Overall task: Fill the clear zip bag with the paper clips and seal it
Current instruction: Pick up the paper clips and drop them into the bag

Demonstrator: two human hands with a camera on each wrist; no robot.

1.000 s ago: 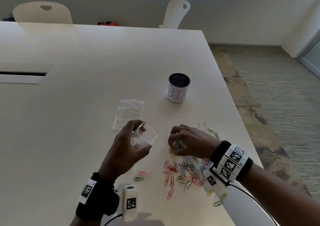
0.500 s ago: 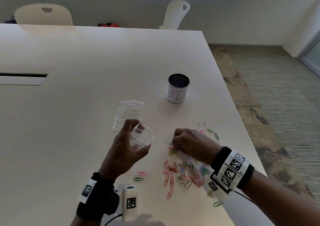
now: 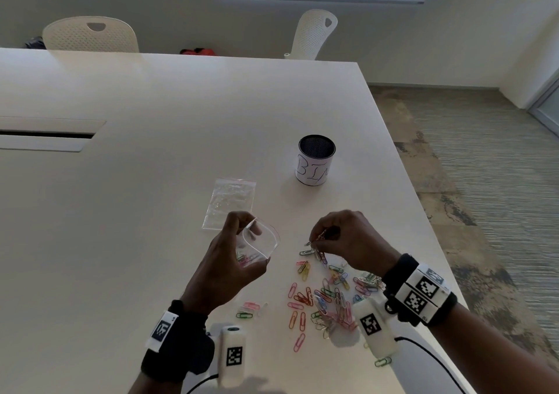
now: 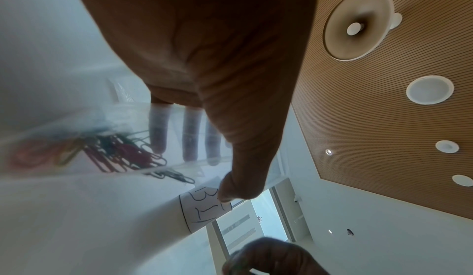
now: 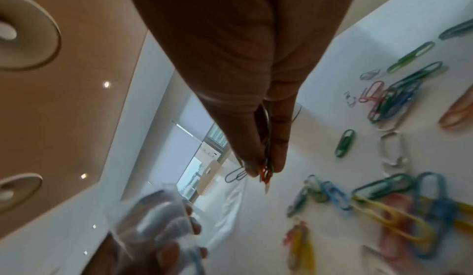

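Note:
My left hand [image 3: 239, 248] holds a clear zip bag [image 3: 260, 242] upright above the white table [image 3: 151, 182], its mouth held wide. Several coloured paper clips [image 4: 120, 154] lie in the bag's bottom. My right hand [image 3: 326, 236] hovers just right of the bag and pinches a small bunch of paper clips [image 5: 266, 170] between thumb and fingers. A loose pile of coloured paper clips [image 3: 326, 297] is scattered on the table under and behind the right hand. A few more clips [image 3: 249, 310] lie beside the left wrist.
A second clear zip bag [image 3: 230, 203] lies flat on the table beyond the left hand. A black mesh cup with a white paper label [image 3: 314, 160] stands farther back. The table's right edge [image 3: 423, 218] runs close to the right hand. Two white chairs [image 3: 90, 35] stand behind the table.
My right hand has lifted off the pile with clips pinched and risen toward the bag's mouth. The left hand has kept the bag open in about the same place.

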